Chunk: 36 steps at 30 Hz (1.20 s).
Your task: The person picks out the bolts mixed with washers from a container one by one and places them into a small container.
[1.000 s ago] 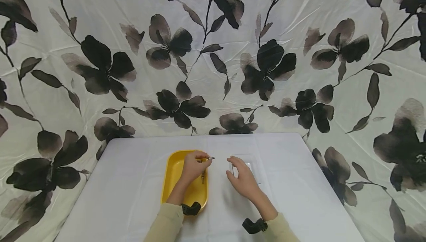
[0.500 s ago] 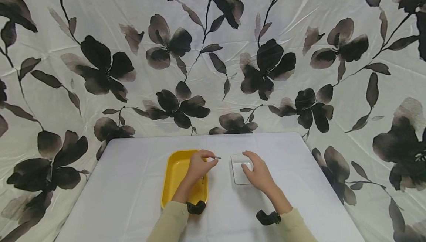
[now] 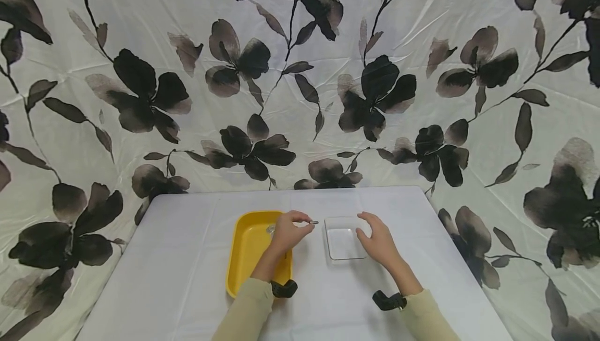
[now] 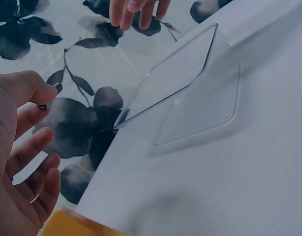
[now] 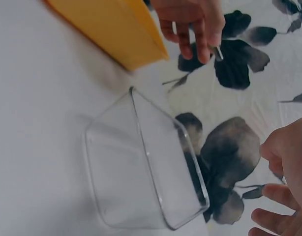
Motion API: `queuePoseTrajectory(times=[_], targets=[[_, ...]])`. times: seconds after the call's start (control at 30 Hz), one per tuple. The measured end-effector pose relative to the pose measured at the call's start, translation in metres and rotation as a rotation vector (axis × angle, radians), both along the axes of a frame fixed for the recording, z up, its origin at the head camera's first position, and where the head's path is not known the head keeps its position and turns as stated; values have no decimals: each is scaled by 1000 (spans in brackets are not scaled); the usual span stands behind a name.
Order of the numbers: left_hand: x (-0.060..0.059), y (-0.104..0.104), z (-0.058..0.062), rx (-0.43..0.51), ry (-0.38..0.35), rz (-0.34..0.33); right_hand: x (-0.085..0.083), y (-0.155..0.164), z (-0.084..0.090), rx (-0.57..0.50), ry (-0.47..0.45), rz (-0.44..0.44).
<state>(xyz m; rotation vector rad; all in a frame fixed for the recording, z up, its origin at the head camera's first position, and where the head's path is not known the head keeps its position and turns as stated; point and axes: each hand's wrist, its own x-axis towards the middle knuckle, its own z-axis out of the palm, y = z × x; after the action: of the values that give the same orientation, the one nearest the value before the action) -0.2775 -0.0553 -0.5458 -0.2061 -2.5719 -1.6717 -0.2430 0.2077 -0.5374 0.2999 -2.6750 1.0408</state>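
Both hands sit over the middle of the white bench (image 3: pixel 187 278). Left hand (image 3: pixel 289 232) has thumb and forefinger pinched on a small metal piece (image 3: pixel 314 222), its other fingers loosely curled; it hovers over the right rim of the yellow tray (image 3: pixel 248 250), with the piece poking out toward the clear dish (image 3: pixel 341 239). In the left wrist view the piece (image 4: pixel 43 105) is only a dark tip between the fingertips, too small to identify. Right hand (image 3: pixel 378 239) lies relaxed with fingers nearly straight at the right edge of the clear dish, holding nothing; whether it touches the rim I cannot tell. Tray and dish stand just beside each other, not touching. A flowered cloth (image 3: pixel 300 70) hangs at the far side.
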Motion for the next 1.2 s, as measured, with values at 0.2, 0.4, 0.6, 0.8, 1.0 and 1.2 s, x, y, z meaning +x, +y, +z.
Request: queuePoseTrajectory(times=[0.2,0.4,0.6,0.8,1.0,1.2], targets=[[-2,6,-8,22,-12,-28,-2,8,-13,-38,-38,-30],[-5,14,-7,5,-19,-21,-3,9,-22,-132,-83,-41],[-7,21,-6,-24,-17,-33,-3,8,-30,-166,-188,-76],[-9,25,-2,-38,-39,-41,-4,5,-33,-253,-283,-60],[-14,30,-6,-27,-25,-105,-5,7,-37,-262,-307,-84],[-18,40,-13,-27,-21,-128,-3,10,-40,-314,-345,-99]])
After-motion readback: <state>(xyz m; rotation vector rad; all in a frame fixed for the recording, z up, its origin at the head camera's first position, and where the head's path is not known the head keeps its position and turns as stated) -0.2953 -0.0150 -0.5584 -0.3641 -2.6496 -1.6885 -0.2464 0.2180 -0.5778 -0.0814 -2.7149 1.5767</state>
